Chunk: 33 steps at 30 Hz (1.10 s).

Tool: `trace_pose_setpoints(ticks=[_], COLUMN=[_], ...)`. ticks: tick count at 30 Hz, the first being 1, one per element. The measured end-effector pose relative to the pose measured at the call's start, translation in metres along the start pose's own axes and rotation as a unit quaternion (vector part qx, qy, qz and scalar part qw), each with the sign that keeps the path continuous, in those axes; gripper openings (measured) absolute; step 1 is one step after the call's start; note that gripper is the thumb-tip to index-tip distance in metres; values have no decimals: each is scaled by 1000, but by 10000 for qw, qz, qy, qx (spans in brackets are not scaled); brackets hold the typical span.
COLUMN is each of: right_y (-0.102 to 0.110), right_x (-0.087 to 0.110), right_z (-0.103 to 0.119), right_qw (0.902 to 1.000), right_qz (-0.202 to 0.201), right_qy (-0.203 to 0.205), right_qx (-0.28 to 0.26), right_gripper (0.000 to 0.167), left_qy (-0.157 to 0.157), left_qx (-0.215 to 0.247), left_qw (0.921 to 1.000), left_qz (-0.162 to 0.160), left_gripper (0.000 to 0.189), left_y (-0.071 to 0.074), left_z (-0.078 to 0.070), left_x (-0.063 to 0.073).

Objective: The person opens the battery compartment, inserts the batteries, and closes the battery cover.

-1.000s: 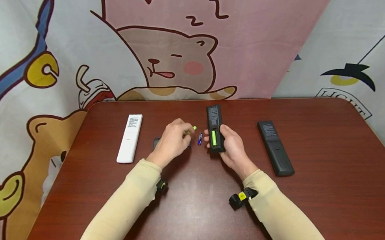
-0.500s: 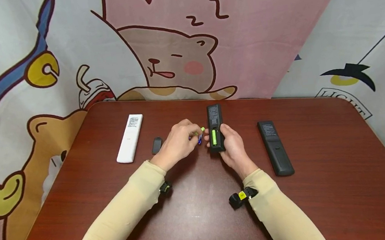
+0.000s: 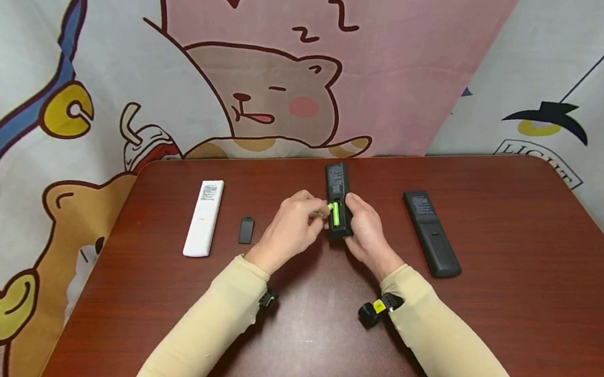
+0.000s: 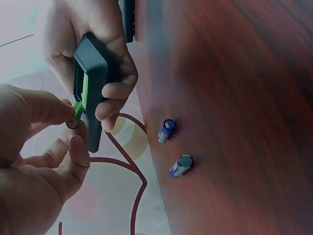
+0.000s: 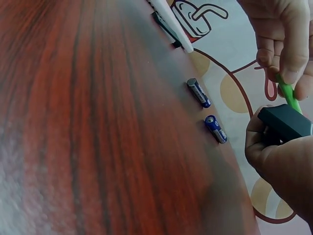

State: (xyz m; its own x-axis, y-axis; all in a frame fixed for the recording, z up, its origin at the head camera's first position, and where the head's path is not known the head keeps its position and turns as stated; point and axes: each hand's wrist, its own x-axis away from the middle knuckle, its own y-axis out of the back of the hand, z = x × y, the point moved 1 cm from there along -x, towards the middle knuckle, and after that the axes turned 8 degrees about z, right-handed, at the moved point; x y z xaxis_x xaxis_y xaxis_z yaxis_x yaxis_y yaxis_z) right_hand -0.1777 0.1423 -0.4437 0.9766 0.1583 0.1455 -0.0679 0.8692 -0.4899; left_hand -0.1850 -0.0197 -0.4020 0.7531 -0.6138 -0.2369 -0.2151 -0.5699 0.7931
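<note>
My right hand [image 3: 367, 229] holds a black remote control [image 3: 337, 179] with its back up and its battery compartment uncovered. One green battery [image 3: 335, 216] lies inside that compartment. Between thumb and fingertips, my left hand [image 3: 295, 228] pinches another green battery [image 4: 75, 116], its end at the compartment's edge. In the left wrist view this battery is tilted across the remote's side. Two blue batteries [image 4: 167, 130] lie on the table below the hands; in the head view my left hand hides them.
A small black battery cover [image 3: 246, 230] lies left of my left hand. Farther left is a white remote [image 3: 203, 218], face down. A second black remote [image 3: 433, 233] lies to the right. The brown table [image 3: 537, 286] ends at a printed cloth [image 3: 388, 60].
My left hand has moved right with the green battery, from over the table to the compartment. The battery cover came into full view behind it. My right hand and the remote have barely moved.
</note>
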Motion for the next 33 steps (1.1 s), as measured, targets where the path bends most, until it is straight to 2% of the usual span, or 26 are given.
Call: trace_pose_setpoints(ticks=[9, 22, 33], right_y=[0, -2, -3], right_x=[-1, -3, -4], right_z=[-1, -2, -3], right_qw=[10000, 10000, 9997], right_qz=[-35, -6, -46], right_qy=[-73, 3, 37], right_qx=[-12, 71, -227], right_gripper=[47, 46, 45], left_qy=[-85, -5, -8], left_qx=[38, 66, 59], left_qw=[9999, 9999, 9999], left_qz=[83, 140, 88], left_gripper=[16, 17, 16], left_y=[-3, -6, -13], left_z=[-6, -15, -15], left_x=[-1, -3, -2])
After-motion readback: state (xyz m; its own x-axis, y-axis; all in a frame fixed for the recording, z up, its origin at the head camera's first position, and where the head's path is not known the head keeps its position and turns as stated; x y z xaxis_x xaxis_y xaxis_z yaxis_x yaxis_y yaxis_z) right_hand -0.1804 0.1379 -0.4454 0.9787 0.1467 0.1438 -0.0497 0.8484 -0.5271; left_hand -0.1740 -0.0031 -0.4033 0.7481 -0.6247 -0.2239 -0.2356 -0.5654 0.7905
